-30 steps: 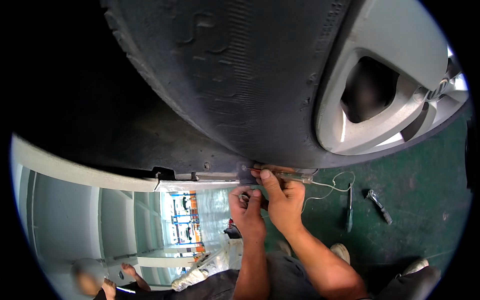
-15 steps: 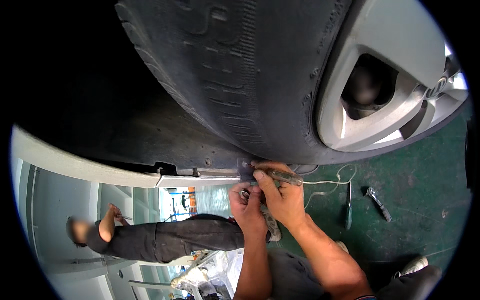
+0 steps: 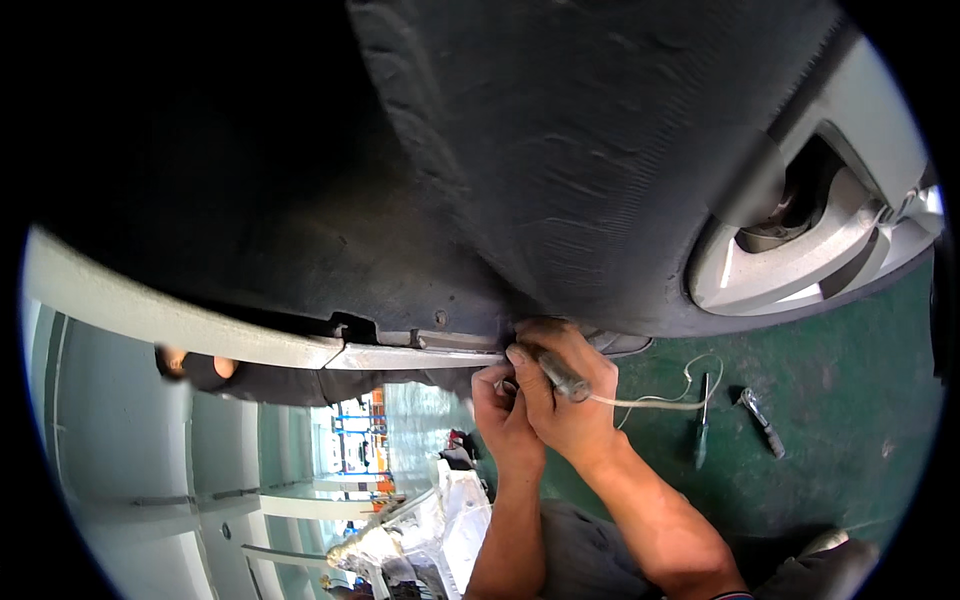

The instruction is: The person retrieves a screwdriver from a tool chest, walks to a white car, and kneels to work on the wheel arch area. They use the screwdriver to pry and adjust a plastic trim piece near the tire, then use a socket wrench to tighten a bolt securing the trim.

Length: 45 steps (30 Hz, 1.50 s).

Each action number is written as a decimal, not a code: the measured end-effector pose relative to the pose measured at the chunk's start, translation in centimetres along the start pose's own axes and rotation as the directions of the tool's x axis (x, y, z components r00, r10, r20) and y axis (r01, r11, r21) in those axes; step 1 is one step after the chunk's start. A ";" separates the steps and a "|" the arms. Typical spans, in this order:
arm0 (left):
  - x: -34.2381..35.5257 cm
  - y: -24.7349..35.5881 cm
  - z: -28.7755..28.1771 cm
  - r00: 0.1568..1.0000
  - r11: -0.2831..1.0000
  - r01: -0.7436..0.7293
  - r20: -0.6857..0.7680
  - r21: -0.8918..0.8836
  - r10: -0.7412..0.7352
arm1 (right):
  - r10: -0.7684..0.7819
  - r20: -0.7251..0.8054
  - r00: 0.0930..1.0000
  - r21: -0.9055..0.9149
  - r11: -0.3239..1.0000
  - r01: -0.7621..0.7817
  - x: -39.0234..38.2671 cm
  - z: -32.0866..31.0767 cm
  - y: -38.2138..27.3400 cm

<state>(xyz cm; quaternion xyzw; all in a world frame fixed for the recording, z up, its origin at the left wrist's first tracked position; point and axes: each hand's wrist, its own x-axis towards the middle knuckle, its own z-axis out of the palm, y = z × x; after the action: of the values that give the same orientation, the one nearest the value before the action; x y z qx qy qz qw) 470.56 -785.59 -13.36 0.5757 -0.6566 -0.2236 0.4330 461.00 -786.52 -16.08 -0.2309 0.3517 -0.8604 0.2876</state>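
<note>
A large black tire point(image 3: 560, 170) fills the top of the head view, with a silver alloy rim point(image 3: 840, 240). Below it, the wheel-arch liner point(image 3: 320, 260) meets a pale body edge point(image 3: 180, 305). My right hand point(image 3: 565, 400) grips a clear-handled probe tool point(image 3: 560, 370) trailing a white wire point(image 3: 660, 404); its tip is hidden beside the liner's lower edge. My left hand point(image 3: 510, 420) is curled just left of it, by that same edge, around something I cannot make out.
A screwdriver point(image 3: 703, 440) and a ratchet wrench point(image 3: 760, 420) lie on the green floor point(image 3: 830, 400) at right. Another person point(image 3: 210, 372) in dark clothing is behind the body edge at left. A plastic-covered vehicle part point(image 3: 450, 520) stands in the background.
The view has shifted, putting the rim further right. The tool's handle has swung to point down toward me. The co-worker appears higher, now mostly hidden behind the body edge.
</note>
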 end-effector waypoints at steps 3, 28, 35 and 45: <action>0.6 -0.2 0.3 1.000 0.999 0.006 -0.007 -0.040 -0.007 | -0.019 0.034 0.999 0.032 0.999 0.018 0.3 0.1 0.6; -0.4 1.2 -2.3 0.966 0.997 0.036 0.257 -0.070 -0.017 | 0.339 0.217 0.915 -0.430 0.875 -0.222 4.8 2.7 -4.0; 0.1 1.3 -3.4 0.957 0.998 0.044 0.287 -0.033 -0.032 | 0.248 0.241 0.938 -0.550 0.831 -0.078 4.1 2.7 -3.4; 0.0 1.2 -3.4 0.954 0.995 0.066 0.296 -0.078 -0.040 | -0.271 0.118 0.955 -0.209 0.934 0.291 0.7 1.7 1.2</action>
<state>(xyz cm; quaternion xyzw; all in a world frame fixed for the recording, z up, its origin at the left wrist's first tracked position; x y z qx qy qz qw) 472.74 -784.63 -10.63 0.5341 -0.6875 -0.3466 0.3491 461.90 -788.51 -15.73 -0.3473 0.3969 -0.8365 0.1487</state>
